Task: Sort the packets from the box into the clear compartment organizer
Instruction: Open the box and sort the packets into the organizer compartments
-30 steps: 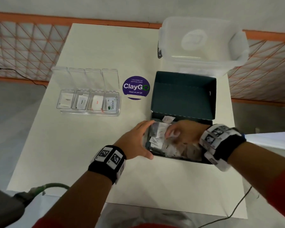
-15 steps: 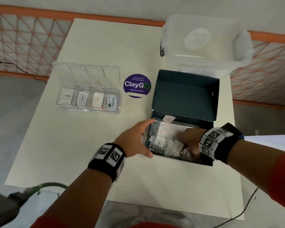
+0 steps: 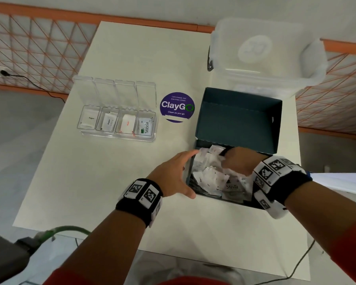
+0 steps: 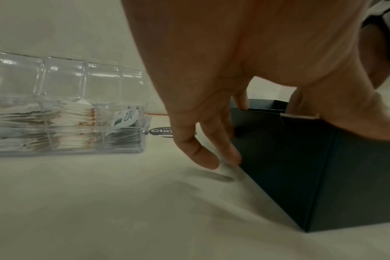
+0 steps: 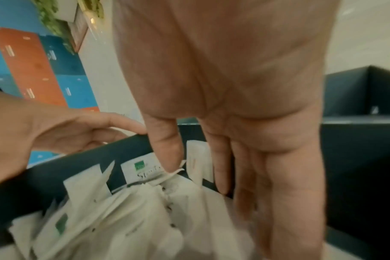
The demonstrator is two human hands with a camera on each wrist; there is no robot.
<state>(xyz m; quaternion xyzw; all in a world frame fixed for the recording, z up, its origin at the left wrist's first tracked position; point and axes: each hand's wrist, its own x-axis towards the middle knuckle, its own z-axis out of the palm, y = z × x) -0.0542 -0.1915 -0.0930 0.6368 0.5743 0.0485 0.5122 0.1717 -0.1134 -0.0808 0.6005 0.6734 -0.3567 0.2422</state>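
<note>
An open dark teal box (image 3: 238,120) sits at the table's right, with loose white packets (image 3: 210,177) in it, one of them a Stevia packet (image 3: 232,187). My left hand (image 3: 173,173) rests against the box's left wall (image 4: 301,176), fingers spread and fairly straight, thumb at the front corner. My right hand (image 3: 236,161) is inside the box, and its straight fingers (image 5: 220,167) push down among the packets (image 5: 134,219). I see nothing pinched. The clear compartment organizer (image 3: 117,136) stands to the left with its lids up and packets stacked in each compartment (image 4: 67,123).
A large translucent lidded tub (image 3: 261,58) stands right behind the box. A purple ClayGo sticker (image 3: 177,106) lies between organizer and box. A green cable (image 3: 66,229) hangs off the table's front left edge. A black cable (image 3: 300,262) hangs at the front right.
My right hand has moved from the front right of the box to its back middle, stirring the packets. My left hand has stayed on the box's left wall.
</note>
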